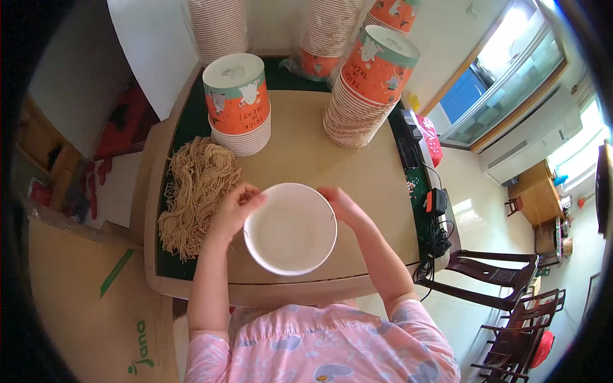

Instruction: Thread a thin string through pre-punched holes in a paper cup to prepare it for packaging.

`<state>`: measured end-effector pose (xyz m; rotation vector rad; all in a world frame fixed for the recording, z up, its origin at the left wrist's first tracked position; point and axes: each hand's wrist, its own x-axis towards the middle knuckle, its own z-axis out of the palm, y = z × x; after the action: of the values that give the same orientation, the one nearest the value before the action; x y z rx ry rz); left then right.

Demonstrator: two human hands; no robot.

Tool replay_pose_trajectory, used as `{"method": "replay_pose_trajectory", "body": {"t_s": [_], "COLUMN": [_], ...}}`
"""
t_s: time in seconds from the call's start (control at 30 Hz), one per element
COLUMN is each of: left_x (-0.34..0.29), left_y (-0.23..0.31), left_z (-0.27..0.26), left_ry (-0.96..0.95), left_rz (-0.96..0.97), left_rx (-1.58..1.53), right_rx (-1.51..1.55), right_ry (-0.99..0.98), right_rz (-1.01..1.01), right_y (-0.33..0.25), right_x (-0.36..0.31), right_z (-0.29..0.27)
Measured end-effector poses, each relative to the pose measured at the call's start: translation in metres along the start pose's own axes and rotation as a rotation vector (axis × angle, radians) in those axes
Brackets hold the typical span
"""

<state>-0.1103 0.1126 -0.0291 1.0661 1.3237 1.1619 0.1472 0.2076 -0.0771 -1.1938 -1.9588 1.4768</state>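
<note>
Pink patterned cloth of a shirt (332,345) fills the near edge, close against the table, which probably lets both forearms reach without stretching. A white-lined bucket (290,230) stands just inside the table's near edge, between the hands, mouth up, so its rim is easy to get at from both sides. The left hand (237,209) is at the left of the rim, fingers curled, thumb near the forefinger; whether they pinch anything, I cannot tell. The right hand (340,205) is at the right of the rim, fingers bent, the tips mostly hidden, so their hold is unclear too.

Beige cord (198,198) lies heaped to the left, likely for handy reach. Farther off, on a brown sheet (303,140), a shorter left stack (237,105) and a taller right stack (367,86) of orange buckets stand nested bases up, presumably to save room. Plastic-wrapped stacks (329,32) rise beyond.
</note>
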Motion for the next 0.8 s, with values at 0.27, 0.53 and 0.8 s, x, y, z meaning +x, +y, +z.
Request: {"method": "replay_pose_trajectory", "body": {"t_s": [0.27, 0.53, 0.8], "left_x": [-0.029, -0.041, -0.039], "left_y": [0.041, 0.063, 0.032], "left_z": [0.027, 0.024, 0.019], "left_ry": [-0.035, 0.098, 0.008], "left_rz": [0.311, 0.554, 0.442], "left_rx": [0.346, 0.276, 0.251], "right_rx": [0.388, -0.195, -1.459], "right_ry": [-0.196, 0.669, 1.396], "right_rz": [0.193, -0.296, -0.990], "right_y": [-0.007, -0.112, -0.281], "right_x": [-0.021, -0.076, -0.028], "right_z": [-0.011, -0.185, -0.246]}}
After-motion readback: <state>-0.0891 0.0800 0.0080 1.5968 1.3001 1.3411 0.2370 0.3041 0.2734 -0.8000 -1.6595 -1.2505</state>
